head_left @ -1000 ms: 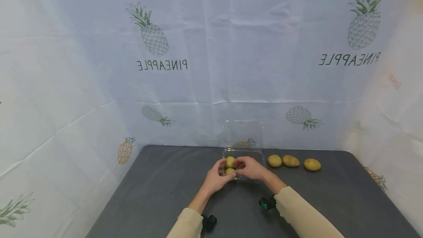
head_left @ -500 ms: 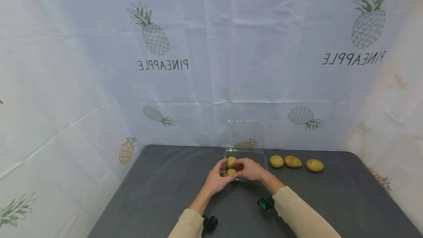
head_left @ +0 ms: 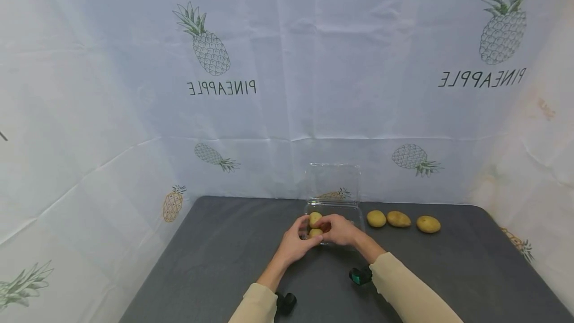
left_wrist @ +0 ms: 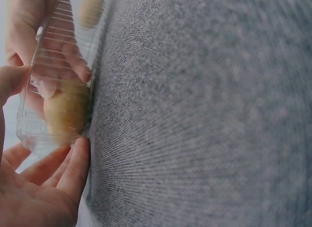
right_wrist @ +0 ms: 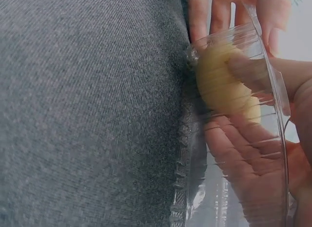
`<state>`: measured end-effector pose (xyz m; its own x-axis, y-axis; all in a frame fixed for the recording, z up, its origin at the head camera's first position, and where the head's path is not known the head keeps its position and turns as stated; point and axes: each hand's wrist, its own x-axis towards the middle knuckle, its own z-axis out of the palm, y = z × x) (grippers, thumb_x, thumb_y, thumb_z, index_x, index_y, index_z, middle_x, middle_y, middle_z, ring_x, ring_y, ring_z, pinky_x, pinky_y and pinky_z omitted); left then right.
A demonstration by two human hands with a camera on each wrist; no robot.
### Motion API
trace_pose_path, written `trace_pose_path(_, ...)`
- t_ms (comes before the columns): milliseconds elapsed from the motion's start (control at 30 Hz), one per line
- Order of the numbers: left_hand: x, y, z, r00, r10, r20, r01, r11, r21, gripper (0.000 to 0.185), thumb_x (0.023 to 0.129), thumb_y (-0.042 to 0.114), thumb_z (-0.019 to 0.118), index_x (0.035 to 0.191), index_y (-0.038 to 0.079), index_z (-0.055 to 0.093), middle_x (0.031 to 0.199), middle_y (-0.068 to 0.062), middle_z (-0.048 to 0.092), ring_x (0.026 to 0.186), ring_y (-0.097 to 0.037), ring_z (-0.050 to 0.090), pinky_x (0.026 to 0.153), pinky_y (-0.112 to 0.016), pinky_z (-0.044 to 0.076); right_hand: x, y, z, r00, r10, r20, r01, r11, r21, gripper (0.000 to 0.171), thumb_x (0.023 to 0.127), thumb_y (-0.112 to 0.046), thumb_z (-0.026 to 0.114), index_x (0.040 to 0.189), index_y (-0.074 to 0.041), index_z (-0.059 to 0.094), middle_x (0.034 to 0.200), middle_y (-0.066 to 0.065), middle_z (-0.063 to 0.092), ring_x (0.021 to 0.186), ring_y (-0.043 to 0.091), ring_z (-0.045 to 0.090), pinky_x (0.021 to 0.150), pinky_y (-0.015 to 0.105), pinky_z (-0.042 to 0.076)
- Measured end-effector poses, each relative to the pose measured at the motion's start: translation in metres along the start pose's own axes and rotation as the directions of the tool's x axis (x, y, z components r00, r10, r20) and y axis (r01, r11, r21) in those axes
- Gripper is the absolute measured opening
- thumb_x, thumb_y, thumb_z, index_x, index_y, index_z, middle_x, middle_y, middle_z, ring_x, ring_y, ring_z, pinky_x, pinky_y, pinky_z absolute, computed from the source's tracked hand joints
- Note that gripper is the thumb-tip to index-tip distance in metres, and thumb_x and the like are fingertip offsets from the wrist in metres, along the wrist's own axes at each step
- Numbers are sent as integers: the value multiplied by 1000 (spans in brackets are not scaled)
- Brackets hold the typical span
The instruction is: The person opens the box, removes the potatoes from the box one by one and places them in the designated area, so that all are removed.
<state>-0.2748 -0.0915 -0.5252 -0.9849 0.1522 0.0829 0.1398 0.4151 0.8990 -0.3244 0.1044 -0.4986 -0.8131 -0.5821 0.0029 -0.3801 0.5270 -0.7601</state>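
A clear plastic clamshell container (head_left: 357,212) stands on the dark table with its lid (head_left: 333,178) raised at the back. My left hand (head_left: 292,244) holds its front left corner, thumb at the rim and fingers against the outside wall. My right hand (head_left: 342,231) reaches inside and grips the front potato (right_wrist: 219,80) between thumb and fingers; in the left wrist view that potato (left_wrist: 68,110) shows through the ribbed wall. Behind it, on the container's left side, lies a second potato (head_left: 315,219). The right fingertips are partly covered by the potato and the wall.
To the right of the container lie three loose potatoes: a round one (head_left: 376,219), a longer one (head_left: 398,219) and one farther right (head_left: 428,224). A pineapple-print curtain (head_left: 287,88) hangs behind the dark table (head_left: 215,243) and along its sides.
The head view has shifted slightly, so the scene sits a little farther right. Both hands keep nearly the same place at the container, and the loose potatoes have not moved.
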Motion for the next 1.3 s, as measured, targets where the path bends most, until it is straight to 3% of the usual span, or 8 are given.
trace_pose_path(267,0,0,3,1000,-6,-3,6,1000,3,71,90,39,78,149,12,48,135,-15,60,116,-32,62,88,-49,55,-6,-1,-7,999,45,0,-45,999,22,33,86,-11,80,117,-3,74,105,5,71,93,21,66,78,40,57)
trace_pose_path(600,1,0,3,1000,-20,8,20,1000,-5,72,91,37,77,151,11,46,138,-18,57,119,-36,59,88,-51,55,-17,-2,-24,999,44,-23,-44,999,-11,32,86,-12,76,118,-7,74,109,4,70,94,20,65,76,40,55)
trace_pose_path(1067,2,-1,0,1000,-15,-8,15,1000,-12,71,89,33,79,149,12,48,136,-18,59,118,-36,61,88,-50,55,-41,-3,-42,994,-43,-105,41,999,-18,27,89,-12,74,117,-9,74,116,7,67,101,26,64,84,45,55)
trace_pose_path(1300,2,-2,0,1000,-18,-3,18,1000,8,73,89,36,79,150,12,47,137,-17,59,120,-36,60,90,-52,54,-57,-3,-50,987,-31,-160,30,1000,-5,31,87,-9,72,118,-6,73,117,10,65,101,26,64,84,44,55)
